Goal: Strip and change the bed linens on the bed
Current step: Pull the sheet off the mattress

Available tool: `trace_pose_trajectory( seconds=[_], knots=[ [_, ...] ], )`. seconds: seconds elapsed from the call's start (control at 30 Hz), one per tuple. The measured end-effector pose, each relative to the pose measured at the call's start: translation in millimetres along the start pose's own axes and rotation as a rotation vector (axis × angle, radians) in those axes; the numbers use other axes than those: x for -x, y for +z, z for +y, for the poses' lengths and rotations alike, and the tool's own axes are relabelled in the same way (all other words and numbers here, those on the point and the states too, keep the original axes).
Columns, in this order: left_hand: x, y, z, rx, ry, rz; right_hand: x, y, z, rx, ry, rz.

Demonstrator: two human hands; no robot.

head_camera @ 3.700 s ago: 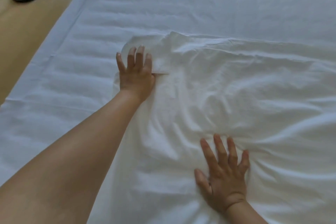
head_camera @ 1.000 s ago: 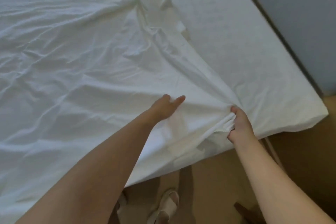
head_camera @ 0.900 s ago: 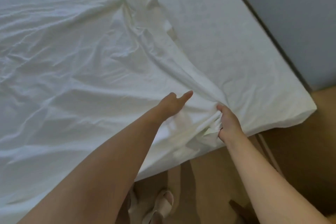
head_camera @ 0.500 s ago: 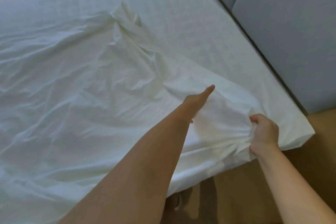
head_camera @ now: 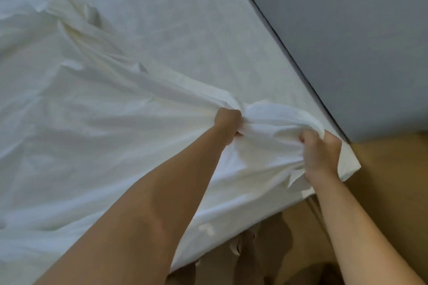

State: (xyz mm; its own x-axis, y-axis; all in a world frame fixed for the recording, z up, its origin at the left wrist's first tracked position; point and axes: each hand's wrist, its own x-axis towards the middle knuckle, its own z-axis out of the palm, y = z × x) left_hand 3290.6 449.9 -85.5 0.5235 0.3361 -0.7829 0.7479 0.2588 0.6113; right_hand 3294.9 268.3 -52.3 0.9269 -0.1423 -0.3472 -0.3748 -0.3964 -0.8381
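Gripping the white sheet (head_camera: 111, 127) at the near corner of the mattress (head_camera: 208, 25) beside the grey panel (head_camera: 347, 30), with the left hand (head_camera: 228, 122) fisted round a gather on top and the right hand (head_camera: 320, 152) clenched on bunched cloth at the edge. Best drawn evenly toward that corner, lifted clear, then tucked under without slack between fists.

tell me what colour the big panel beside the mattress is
The panel is plain grey-blue, with no pattern; the head view shows it.
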Motion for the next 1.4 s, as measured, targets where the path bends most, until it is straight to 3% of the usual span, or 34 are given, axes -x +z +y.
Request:
trace_pose_trajectory(
  seconds=[0.1, 0.23, 0.33, 0.43, 0.57, 0.67, 0.83, 0.9, 0.93, 1.03, 1.1, 1.4],
  knots=[
    [10, 72, 30, 0.049, 0.122, -0.120, -58, -50, 30, 0.044, 0.024, 0.200],
    [11, 171, 19, -0.153, 0.145, -0.327, -116, -99, 94, 0.386, 0.293, 0.042],
    [-16, 197, 0, -0.319, 0.090, -0.203, -136, -114, 122, 0.431, 0.423, -0.110],
    [-40, 198, -9, -0.408, -0.010, -0.085, -148, -113, 126, 0.392, 0.378, -0.148],
    [-53, 193, -9, -0.446, -0.014, -0.077, -155, -98, 123, 0.339, 0.336, -0.253],
    [-56, 195, -3, -0.308, -0.076, -0.062, -162, -85, 119, 0.345, 0.262, -0.251],
    [-67, 194, 54, 0.460, -0.015, 0.213, -165, -73, 118, 0.283, 0.209, -0.117],
    [-75, 192, 66, 0.548, 0.045, 0.201, -165, -69, 120, 0.298, 0.223, -0.076],
    [-76, 192, 63, 0.464, 0.059, 0.167, -166, -68, 122, 0.345, 0.250, -0.060],
    [-73, 198, 29, -0.073, 0.010, 0.023, -170, -73, 125, 0.579, 0.428, -0.080],
    [-72, 201, 7, -0.281, -0.010, 0.027, -168, -77, 125, 0.699, 0.434, -0.121],
    [-77, 143, 24, -0.367, 0.158, 0.054, -137, -23, 66, 0.613, -0.113, -0.280]
  ],
)
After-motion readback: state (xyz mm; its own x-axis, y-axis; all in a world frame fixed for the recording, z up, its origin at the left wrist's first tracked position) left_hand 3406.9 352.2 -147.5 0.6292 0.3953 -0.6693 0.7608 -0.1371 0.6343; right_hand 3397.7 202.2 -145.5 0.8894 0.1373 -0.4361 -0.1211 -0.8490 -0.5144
